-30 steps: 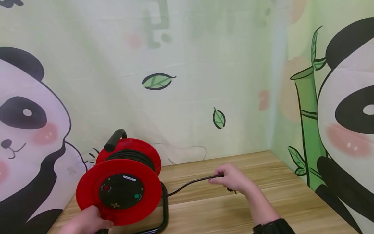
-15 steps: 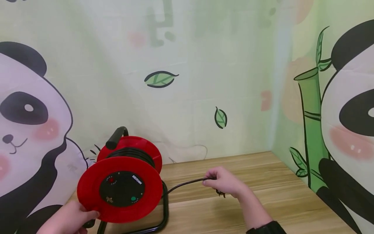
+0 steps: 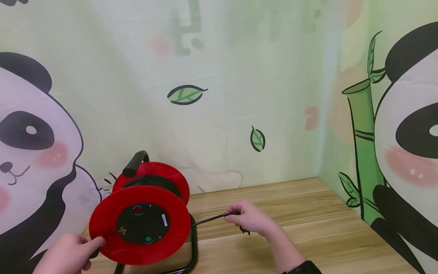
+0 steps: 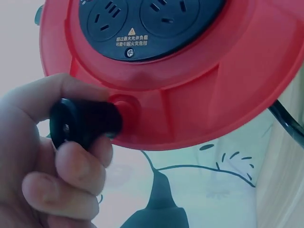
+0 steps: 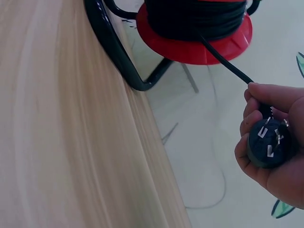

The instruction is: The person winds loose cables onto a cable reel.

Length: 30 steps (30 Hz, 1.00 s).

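Your left hand point(image 3: 66, 254) sits at the lower left edge of the red cable reel point(image 3: 140, 224), low on the counter's point(image 3: 308, 236) left side. In the left wrist view your grip is clamped on the black crank knob point(image 4: 83, 122) that sticks out from the reel's red flange: thumb over the top, 3 fingers point(image 4: 80, 166) curled beneath. Above the knob, the black socket panel point(image 4: 142, 23) shows 2 outlets and a small warning label.

The reel stands upright in its black tube frame point(image 3: 193, 247) on the counter, near the back wall, with a padded black carry handle point(image 3: 134, 163) rising at its top. Black cable is wound thick between the 2 flanges. The face toward you carries 1 red dot and 1 green dot.

Your right hand point(image 3: 248, 219) is to the right of the reel, just above the counter. Its grip is closed round the free end of the black cable point(image 3: 208, 220), which runs nearly taut from the drum to your fingers. In the right wrist view the black plug point(image 5: 268, 142) lies in your palm, 3 flat metal pins facing the camera, fingers point(image 5: 259, 116) curled round the cord just behind it.

A dark cuff point(image 3: 304, 268) shows at your right wrist. Panda and bamboo cloth point(image 3: 393, 133) covers the walls behind and to the right
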{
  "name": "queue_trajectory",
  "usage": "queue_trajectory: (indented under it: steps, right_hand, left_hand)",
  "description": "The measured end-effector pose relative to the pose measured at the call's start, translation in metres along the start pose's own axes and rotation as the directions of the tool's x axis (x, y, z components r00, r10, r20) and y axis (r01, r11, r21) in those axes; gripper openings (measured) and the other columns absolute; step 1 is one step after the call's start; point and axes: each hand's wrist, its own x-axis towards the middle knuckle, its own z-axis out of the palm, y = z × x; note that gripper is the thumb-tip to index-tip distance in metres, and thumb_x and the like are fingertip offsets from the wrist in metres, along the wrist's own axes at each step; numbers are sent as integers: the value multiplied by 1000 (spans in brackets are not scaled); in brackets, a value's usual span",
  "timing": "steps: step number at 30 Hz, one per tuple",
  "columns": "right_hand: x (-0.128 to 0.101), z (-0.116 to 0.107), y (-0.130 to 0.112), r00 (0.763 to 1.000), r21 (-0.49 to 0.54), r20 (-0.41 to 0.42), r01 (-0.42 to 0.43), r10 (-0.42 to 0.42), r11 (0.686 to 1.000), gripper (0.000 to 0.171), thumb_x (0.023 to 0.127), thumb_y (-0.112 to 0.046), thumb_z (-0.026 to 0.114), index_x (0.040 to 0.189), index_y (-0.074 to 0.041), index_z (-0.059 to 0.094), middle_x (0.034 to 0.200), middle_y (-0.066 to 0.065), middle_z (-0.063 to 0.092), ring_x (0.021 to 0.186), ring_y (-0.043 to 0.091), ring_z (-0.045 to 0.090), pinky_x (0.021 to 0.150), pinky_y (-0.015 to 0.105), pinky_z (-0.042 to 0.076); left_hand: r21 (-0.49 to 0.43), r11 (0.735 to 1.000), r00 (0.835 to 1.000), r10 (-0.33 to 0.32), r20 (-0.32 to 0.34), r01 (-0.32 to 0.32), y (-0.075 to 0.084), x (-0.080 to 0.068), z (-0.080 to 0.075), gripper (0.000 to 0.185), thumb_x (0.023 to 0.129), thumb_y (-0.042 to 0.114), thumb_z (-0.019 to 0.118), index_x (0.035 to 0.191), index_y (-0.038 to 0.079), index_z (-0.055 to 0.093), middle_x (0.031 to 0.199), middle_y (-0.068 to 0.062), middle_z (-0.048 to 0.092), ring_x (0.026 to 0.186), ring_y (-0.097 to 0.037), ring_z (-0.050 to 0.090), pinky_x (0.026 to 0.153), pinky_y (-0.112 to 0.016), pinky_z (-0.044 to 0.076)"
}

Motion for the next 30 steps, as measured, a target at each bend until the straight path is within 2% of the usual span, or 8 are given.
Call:
queue_trajectory:
  steps: [6,9,11,15,19,23,26,30]
  right_hand:
    - [8,16,0,1000,-28,-20,-6,5,1000,11,94,-19,73,97,-9,77,78,-2,67,68,15,59,63,31,50]
    - [12,24,-1,1000,-22,-25,4,-5,1000,11,93,-19,74,98,-11,78,81,-2,70,69,14,62,65,32,52]
    - [14,30,-3,1000,-16,-19,7,-7,1000,9,92,-19,74,97,-12,79,82,-2,71,69,13,61,64,31,52]
    - [16,39,-7,1000,11,13,11,-11,1000,10,92,-15,74,99,-11,79,85,-1,72,70,12,61,64,30,51]
    - [18,45,-9,999,53,40,13,-15,998,14,90,-8,73,104,-8,78,90,0,74,76,12,64,65,28,52]
    - [22,52,-12,998,69,63,20,-24,997,19,90,-3,72,108,-4,77,93,-1,76,81,11,68,69,26,54]
    - [25,60,-11,997,57,71,19,-23,998,20,88,-1,72,107,-5,78,92,-3,75,75,10,66,65,26,54]
    - [29,71,-9,996,8,84,21,-21,1000,19,86,-1,74,103,-8,80,89,-4,75,73,8,65,64,26,55]
  left_hand:
    - [-98,995,997,14,-70,-21,6,-6,-6,48,103,44,52,90,1,69,67,-9,63,59,-24,54,57,-32,44]
    - [-103,994,989,21,-145,-36,13,-10,-7,56,103,49,47,94,0,72,68,-8,64,60,-25,52,55,-32,43]
    - [-106,993,978,23,-207,-46,19,-12,-6,63,102,55,45,101,-1,74,74,-10,69,65,-26,54,57,-33,45]
    - [-129,989,937,24,-348,-73,32,-16,0,77,100,64,41,110,-5,74,87,-15,75,78,-28,60,60,-36,47]
    - [-170,979,890,23,-455,-112,46,-20,10,77,98,66,43,111,-3,75,92,-19,75,78,-29,63,60,-36,51]
    - [-166,972,865,64,-498,-168,58,-24,18,76,98,65,46,120,-3,70,100,-23,74,79,-29,67,71,-44,59]
    - [-141,966,840,111,-531,-217,64,-27,23,70,99,62,47,118,-2,69,100,-23,74,79,-29,68,76,-50,59]
    - [-101,956,799,169,-577,-275,71,-30,32,61,100,58,50,107,1,69,88,-17,73,74,-29,63,68,-42,59]
